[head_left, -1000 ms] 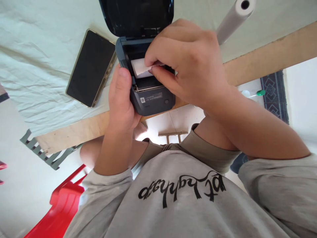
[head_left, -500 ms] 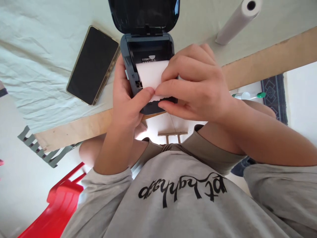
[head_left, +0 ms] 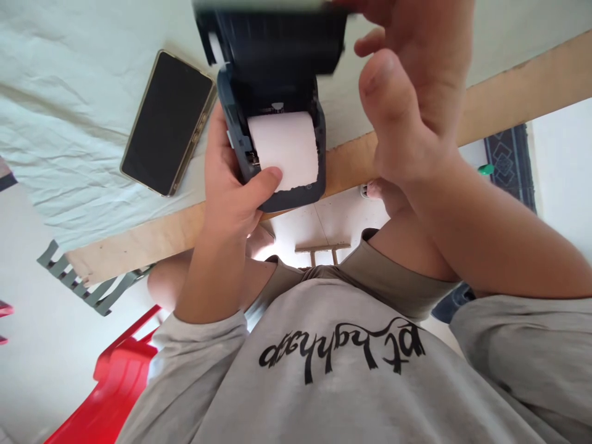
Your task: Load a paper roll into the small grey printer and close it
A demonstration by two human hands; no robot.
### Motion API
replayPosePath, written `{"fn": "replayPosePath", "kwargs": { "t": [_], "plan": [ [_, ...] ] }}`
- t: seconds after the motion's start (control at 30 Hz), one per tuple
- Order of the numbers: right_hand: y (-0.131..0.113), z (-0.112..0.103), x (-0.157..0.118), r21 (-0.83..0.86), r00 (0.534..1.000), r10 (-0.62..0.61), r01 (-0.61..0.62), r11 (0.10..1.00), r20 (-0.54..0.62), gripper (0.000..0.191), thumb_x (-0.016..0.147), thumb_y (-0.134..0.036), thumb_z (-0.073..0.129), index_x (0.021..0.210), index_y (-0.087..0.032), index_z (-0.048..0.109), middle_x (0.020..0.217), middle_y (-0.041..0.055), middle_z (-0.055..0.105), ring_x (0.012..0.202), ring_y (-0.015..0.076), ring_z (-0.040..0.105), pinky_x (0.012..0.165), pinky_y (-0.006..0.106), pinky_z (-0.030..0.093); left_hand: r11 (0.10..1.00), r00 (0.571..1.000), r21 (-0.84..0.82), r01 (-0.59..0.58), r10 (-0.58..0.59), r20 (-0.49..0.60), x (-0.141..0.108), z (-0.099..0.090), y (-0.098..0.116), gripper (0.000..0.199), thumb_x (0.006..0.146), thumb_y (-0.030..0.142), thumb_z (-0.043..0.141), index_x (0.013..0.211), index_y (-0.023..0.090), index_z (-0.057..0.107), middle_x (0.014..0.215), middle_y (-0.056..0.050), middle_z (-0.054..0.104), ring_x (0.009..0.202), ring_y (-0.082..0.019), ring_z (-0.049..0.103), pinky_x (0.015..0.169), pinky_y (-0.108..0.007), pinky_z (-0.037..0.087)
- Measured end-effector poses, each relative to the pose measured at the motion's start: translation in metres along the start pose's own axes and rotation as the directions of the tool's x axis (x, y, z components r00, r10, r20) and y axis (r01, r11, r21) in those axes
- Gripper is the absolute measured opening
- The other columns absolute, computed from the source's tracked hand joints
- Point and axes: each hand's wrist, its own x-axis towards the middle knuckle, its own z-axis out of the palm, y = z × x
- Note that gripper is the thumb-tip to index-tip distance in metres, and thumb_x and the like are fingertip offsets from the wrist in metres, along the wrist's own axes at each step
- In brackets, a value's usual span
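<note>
A small dark label printer (head_left: pixel 300 198) is gripped along its side by my left hand (head_left: pixel 231 176). Its lid (head_left: pixel 282 40) stands tilted up over the back, with its upper edge near the top of the picture. A white paper roll (head_left: pixel 287 145) sits in the compartment, its torn end lying over the front rim under my left thumb. My right hand (head_left: pixel 416 80) is raised at the lid's right corner, thumb held apart and fingers reaching toward the lid's far side. Its fingertips are partly cut off by the picture's top edge.
A phone (head_left: pixel 169 123) lies screen up on the pale cloth (head_left: pixel 65 105), left of the printer. The table's bare wooden edge (head_left: pixel 148 237) runs below. A red plastic chair (head_left: pixel 111 382) stands at lower left, and a green bottle cap (head_left: pixel 485 169) shows at right.
My right hand has left the paper and moved up to the lid. The lid has swung up and forward from lying back. My left hand still holds the printer, thumb on the paper.
</note>
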Motion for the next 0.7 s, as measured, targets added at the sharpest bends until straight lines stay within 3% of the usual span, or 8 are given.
{"fn": "replayPosePath", "kwargs": {
  "t": [0.1,0.27,0.4,0.53,0.7],
  "plan": [
    [-0.001,-0.004,-0.006,-0.053,0.983,-0.184,0.183,0.982,-0.023,0.034,0.083,-0.036,0.035,0.113,-0.027,0.048,0.116,-0.0086,0.054,0.107,0.0018,0.053,0.098,0.021,0.046,1.0,1.0,0.007,0.003,-0.003,0.002,0.0,-0.002,-0.002,0.046,0.059,0.028,0.072,0.102,0.029,0.057,0.101,-0.002,0.06,0.092,-0.018,0.06,0.078,-0.03,0.051],
    [0.005,-0.004,-0.009,-0.004,0.976,-0.11,0.112,0.994,0.189,0.039,0.084,-0.038,0.04,0.12,-0.023,0.043,0.128,-0.0038,0.043,0.121,0.0054,0.045,0.102,0.017,0.045,0.997,0.996,-0.064,-0.049,0.054,0.074,0.007,-0.011,-0.013,0.061,0.055,0.033,0.076,0.111,0.029,0.052,0.105,-0.003,0.06,0.095,-0.02,0.06,0.08,-0.033,0.053],
    [0.014,0.002,-0.007,0.202,0.909,-0.165,0.092,0.975,0.383,0.058,0.083,-0.046,0.042,0.13,-0.017,0.024,0.131,0.0033,0.038,0.112,0.0022,0.047,0.092,0.012,0.047,0.99,0.99,-0.125,-0.06,0.075,0.12,0.007,-0.009,-0.011,0.057,0.06,0.038,0.073,0.112,0.028,0.05,0.11,-0.005,0.061,0.102,-0.024,0.06,0.084,-0.039,0.054],
    [0.021,0.008,-0.004,0.254,0.892,-0.199,0.1,0.962,0.405,0.072,0.08,-0.05,0.045,0.132,-0.01,0.017,0.111,0.0055,0.046,0.101,0.0007,0.048,0.078,0.011,0.047,0.995,0.997,-0.105,-0.001,0.009,0.08,0.002,0.002,0.0,0.041,0.073,0.042,0.062,0.107,0.023,0.052,0.111,-0.007,0.063,0.109,-0.025,0.059,0.09,-0.04,0.052],
    [0.024,0.007,-0.003,0.223,0.895,-0.192,0.108,0.969,0.402,0.075,0.078,-0.05,0.048,0.132,-0.008,0.018,0.107,0.0054,0.046,0.099,0.001,0.048,0.074,0.011,0.045,0.993,0.998,-0.106,0.045,-0.041,0.043,-0.001,0.007,0.006,0.036,0.073,0.04,0.062,0.102,0.021,0.051,0.111,-0.009,0.063,0.108,-0.027,0.06,0.084,-0.04,0.054]
  ]
}}
